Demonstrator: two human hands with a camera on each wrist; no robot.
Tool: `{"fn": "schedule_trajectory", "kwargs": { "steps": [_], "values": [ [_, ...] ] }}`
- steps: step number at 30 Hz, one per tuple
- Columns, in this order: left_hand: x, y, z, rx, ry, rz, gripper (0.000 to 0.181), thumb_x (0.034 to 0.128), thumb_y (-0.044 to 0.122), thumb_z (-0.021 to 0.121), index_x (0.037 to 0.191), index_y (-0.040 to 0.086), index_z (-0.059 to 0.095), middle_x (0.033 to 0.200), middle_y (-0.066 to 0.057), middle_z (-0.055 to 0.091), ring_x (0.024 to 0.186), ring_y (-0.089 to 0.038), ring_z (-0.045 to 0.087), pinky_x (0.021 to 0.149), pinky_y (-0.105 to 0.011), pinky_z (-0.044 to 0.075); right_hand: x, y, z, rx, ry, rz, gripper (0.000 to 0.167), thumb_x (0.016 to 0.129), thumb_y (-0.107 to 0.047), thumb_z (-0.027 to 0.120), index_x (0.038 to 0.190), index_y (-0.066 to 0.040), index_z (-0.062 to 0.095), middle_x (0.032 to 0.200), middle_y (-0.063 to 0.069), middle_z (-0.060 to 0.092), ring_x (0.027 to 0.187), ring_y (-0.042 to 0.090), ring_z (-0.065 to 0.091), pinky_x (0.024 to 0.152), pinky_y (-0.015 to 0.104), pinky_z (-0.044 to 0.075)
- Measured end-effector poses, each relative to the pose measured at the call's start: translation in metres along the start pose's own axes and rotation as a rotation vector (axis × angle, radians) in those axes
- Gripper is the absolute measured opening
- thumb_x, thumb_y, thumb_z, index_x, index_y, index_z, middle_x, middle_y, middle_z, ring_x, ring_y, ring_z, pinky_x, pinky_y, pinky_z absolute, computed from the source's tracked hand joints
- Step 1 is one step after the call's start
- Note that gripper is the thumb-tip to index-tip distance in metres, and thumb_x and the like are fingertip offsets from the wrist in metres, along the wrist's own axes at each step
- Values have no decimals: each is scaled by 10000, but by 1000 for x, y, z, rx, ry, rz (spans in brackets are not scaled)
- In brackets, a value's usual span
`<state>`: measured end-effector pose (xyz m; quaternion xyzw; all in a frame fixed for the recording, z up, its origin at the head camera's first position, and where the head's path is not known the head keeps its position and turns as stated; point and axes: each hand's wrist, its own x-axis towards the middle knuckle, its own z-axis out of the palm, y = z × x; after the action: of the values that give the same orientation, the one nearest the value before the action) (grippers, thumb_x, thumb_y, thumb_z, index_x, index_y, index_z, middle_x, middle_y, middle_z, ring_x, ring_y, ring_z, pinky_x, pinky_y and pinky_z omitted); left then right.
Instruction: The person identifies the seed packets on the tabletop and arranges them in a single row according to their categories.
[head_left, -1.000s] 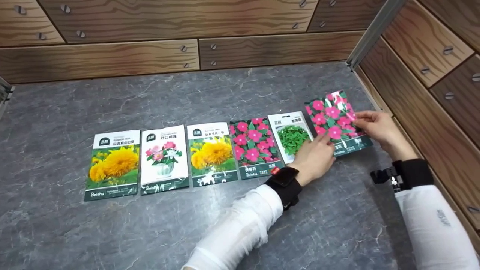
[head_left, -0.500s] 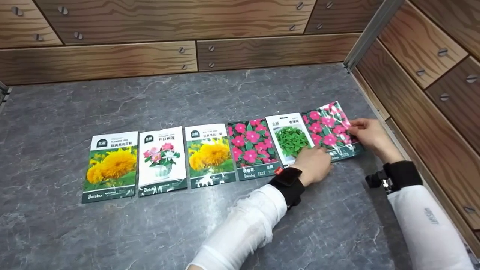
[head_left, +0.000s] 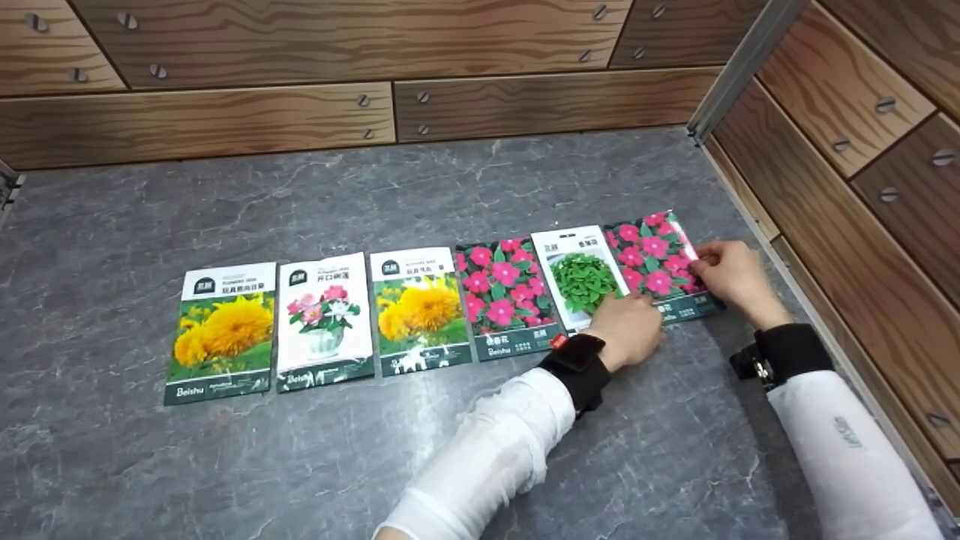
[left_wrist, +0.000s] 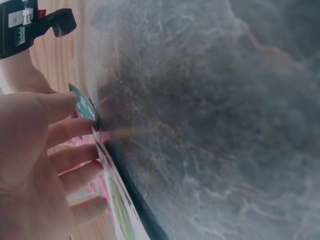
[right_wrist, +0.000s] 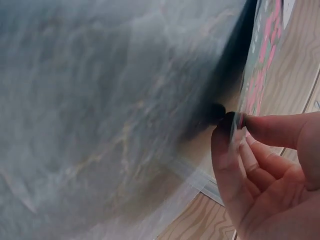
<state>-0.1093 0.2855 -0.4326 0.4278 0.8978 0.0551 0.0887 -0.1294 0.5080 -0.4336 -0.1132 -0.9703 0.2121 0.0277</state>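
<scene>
In the head view, my right hand pinches the right edge of a pink-flower seed packet at the right end of a row. The right wrist view shows the thumb and forefinger on either side of that thin edge. My left hand rests with its fingers over the meeting edges of this packet and a green-leaf seed packet, hiding their lower corners. Its fingers look loosely extended in the left wrist view, touching the packets without curling round them.
Leftward in the row lie another pink-flower packet, a yellow-flower packet, a potted-flower packet and a second yellow-flower packet. The grey marbled tabletop meets wood-patterned walls at the back and right.
My right hand has brought the pink-flower packet down and slightly left, from tilted above the table to nearly flat beside the green-leaf packet. My left hand has shifted only slightly.
</scene>
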Motion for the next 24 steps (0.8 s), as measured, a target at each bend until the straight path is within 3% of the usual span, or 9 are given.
{"fn": "schedule_trajectory", "kwargs": {
  "steps": [3,6,8,14,17,21,24],
  "values": [
    [1,-1,1,1,-2,-1,324,1089,446,509,1166,272,771,1363,103,701,1284,-86,643,1099,-310,520,-1,-1,1,-24,6,0,324,996,-137,636,1176,121,713,1074,343,742,884,415,715,717,354,510],
    [0,-1,0,4,0,2,324,1088,446,511,1175,269,768,1373,97,697,1300,-89,636,1106,-319,520,-2,-3,1,-40,4,3,343,1006,-158,631,1196,117,705,1093,347,738,973,508,699,772,475,529],
    [0,-2,-1,4,-6,0,321,1087,451,513,1180,273,764,1383,98,689,1314,-88,627,1111,-319,519,-2,-4,2,-45,-1,11,348,1006,-161,631,1207,115,700,1087,345,739,977,518,693,790,511,525],
    [-1,-5,-2,-2,-6,-7,308,1084,433,521,1202,284,763,1410,109,675,1373,-78,593,1124,-321,513,0,-8,3,-60,-9,29,356,998,-182,631,1217,88,711,1036,313,752,945,476,701,724,430,500],
    [0,-6,-1,-21,-5,-1,329,1092,442,508,1270,289,738,1480,105,637,1450,-94,544,1173,-331,488,0,-8,2,-73,-8,32,367,1004,-202,620,1227,75,710,1058,314,748,958,491,696,730,470,509],
    [-1,-9,-3,-76,-12,2,454,1103,494,467,1491,293,591,1666,75,466,1591,-134,386,1280,-366,404,-3,-9,1,-63,17,15,432,1042,-253,587,1298,85,669,1164,347,718,1039,526,678,833,594,530],
    [-3,-14,-4,-111,1,-3,575,1103,536,433,1619,283,424,1752,33,315,1648,-171,270,1324,-397,348,-6,-10,0,-30,22,-9,535,1077,-319,558,1400,106,589,1322,398,634,1198,572,612,995,695,492]
  ]
}}
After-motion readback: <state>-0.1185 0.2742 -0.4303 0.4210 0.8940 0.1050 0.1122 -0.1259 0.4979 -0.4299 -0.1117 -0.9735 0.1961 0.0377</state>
